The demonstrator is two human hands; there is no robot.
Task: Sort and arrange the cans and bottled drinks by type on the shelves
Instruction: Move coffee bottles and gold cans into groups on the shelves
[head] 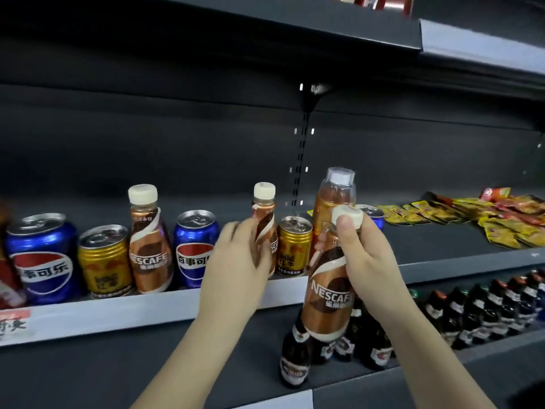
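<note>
Nescafe bottle (328,293) gripped at neck and cap by right hand (365,258), held clear of the shelf front edge (147,311). Left hand (241,258) closing round second Nescafe bottle (265,228) standing near that edge, between Pepsi can (194,249) and gold can (293,246). Judged: light, stiff plastic, slick sleeve; grip the waist.

A motion-blurred left hand (236,255) covers the lower label of a Nescafé bottle (264,219) on the shelf (147,308). Behind the right hand (362,249), a blue can (372,215) shows only its rim. A red item (7,278) is cut by the left edge; the price tag (13,323) is unreadable.
</note>
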